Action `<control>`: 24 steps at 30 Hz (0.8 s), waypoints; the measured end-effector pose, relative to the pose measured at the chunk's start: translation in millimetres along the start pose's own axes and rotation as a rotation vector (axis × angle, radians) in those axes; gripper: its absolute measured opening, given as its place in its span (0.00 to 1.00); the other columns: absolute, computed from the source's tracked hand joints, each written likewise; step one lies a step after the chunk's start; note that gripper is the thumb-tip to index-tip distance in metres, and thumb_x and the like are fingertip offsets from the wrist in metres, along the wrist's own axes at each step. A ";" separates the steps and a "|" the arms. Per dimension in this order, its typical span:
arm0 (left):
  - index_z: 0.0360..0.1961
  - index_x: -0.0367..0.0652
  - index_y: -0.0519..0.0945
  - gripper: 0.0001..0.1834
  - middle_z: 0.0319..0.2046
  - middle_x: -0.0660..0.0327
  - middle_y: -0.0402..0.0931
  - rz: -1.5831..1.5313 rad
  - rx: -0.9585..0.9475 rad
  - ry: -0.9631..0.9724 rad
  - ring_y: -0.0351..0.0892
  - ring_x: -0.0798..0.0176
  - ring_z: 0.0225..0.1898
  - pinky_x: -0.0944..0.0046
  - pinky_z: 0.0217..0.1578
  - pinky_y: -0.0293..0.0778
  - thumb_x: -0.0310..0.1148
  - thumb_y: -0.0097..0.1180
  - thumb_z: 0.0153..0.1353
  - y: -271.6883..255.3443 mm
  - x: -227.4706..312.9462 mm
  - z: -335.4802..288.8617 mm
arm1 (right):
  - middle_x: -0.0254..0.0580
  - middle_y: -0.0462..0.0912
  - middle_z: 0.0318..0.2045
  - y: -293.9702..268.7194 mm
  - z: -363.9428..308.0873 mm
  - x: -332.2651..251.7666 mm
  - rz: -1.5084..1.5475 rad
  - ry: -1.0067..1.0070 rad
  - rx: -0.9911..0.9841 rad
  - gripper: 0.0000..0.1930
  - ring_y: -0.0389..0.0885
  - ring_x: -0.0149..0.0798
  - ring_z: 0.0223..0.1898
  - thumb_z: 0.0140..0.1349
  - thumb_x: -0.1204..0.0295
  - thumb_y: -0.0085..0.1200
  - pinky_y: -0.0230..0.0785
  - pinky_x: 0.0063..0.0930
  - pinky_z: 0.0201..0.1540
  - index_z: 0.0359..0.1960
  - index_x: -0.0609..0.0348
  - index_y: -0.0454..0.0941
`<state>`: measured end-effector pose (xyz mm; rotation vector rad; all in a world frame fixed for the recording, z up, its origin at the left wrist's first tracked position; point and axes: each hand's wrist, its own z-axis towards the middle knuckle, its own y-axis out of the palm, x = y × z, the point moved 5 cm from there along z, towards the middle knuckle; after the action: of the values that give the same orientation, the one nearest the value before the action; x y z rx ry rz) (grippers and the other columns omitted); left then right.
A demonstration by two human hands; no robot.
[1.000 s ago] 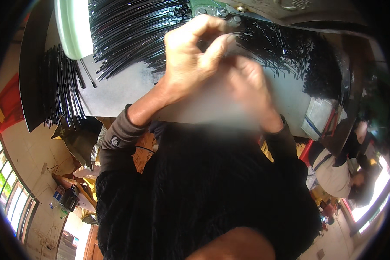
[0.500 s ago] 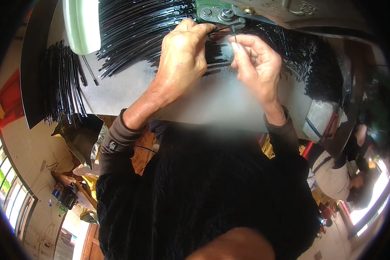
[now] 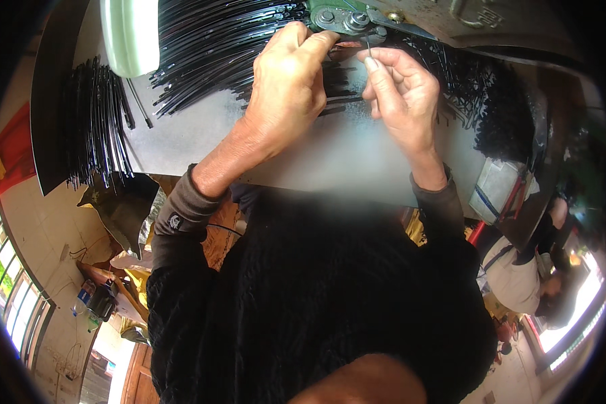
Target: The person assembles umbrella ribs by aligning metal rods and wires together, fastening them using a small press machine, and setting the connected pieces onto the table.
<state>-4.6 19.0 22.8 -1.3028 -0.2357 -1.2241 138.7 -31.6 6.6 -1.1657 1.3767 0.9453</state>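
My left hand (image 3: pixel 286 81) is closed, its thumb and forefinger pressed together just below a metal linkage with round bolts (image 3: pixel 340 19) on a green machine. Whatever those fingers hold is hidden. My right hand (image 3: pixel 405 87) pinches a thin metal pin (image 3: pixel 369 46) between thumb and forefinger, and the pin stands nearly upright under the linkage's right end. A wide bundle of thin, glossy black rods (image 3: pixel 215 57) fans out to the left of my left hand. Rod ends also show on the tabletop between my hands.
A smaller bundle of black rods (image 3: pixel 97 124) overhangs the grey metal table's (image 3: pixel 188 145) left edge. One loose rod (image 3: pixel 140 102) lies beside it, near a white lamp (image 3: pixel 129 37). Small black pieces (image 3: pixel 505 114) heap at the right, above a white box (image 3: pixel 495 188). Another person (image 3: pixel 515 276) is at the far right.
The dark strip that reached from my left fingertips toward the right hand no longer shows. My right hand has shifted slightly right, still pinching the pin. The whole view has shifted a little.
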 end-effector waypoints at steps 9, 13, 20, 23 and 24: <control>0.43 0.39 0.76 0.24 0.23 0.59 0.63 0.189 0.137 0.238 0.68 0.60 0.25 0.66 0.25 0.68 0.11 0.50 0.42 -3.9 8.9 15.5 | 0.31 0.75 0.17 2.5 21.0 1.3 0.268 0.056 -0.033 0.07 0.68 0.18 0.15 0.61 0.73 0.51 0.61 0.10 0.15 0.38 0.63 0.78; 0.43 0.38 0.76 0.23 0.22 0.59 0.62 0.202 0.135 0.180 0.67 0.59 0.25 0.64 0.25 0.67 0.12 0.50 0.42 -1.0 -2.1 13.7 | 0.32 0.75 0.17 4.6 21.7 3.2 0.273 0.036 -0.035 0.07 0.68 0.19 0.15 0.61 0.74 0.52 0.61 0.11 0.15 0.38 0.64 0.78; 0.44 0.37 0.76 0.22 0.23 0.58 0.63 0.295 0.128 0.263 0.67 0.58 0.24 0.63 0.26 0.68 0.15 0.51 0.43 -3.2 0.8 14.3 | 0.33 0.74 0.16 5.7 23.0 5.8 0.273 0.048 -0.028 0.07 0.67 0.19 0.14 0.61 0.74 0.51 0.59 0.11 0.15 0.37 0.64 0.77; 0.45 0.37 0.75 0.22 0.24 0.58 0.67 0.426 0.060 0.321 0.70 0.57 0.26 0.62 0.27 0.71 0.18 0.52 0.44 -8.6 9.1 16.4 | 0.31 0.72 0.15 0.9 23.8 6.9 0.320 0.094 -0.069 0.07 0.64 0.19 0.13 0.61 0.74 0.51 0.57 0.12 0.14 0.36 0.65 0.77; 0.45 0.36 0.75 0.21 0.24 0.58 0.68 0.479 0.004 0.334 0.72 0.57 0.27 0.62 0.28 0.72 0.20 0.53 0.45 -9.9 12.2 16.0 | 0.30 0.71 0.15 2.5 24.7 7.2 0.355 0.124 -0.105 0.06 0.62 0.19 0.12 0.62 0.74 0.50 0.55 0.13 0.14 0.36 0.65 0.77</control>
<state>0.4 27.4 42.9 -1.0490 0.3005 -1.0021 141.8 -8.3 -4.0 -1.0909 1.6870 1.2237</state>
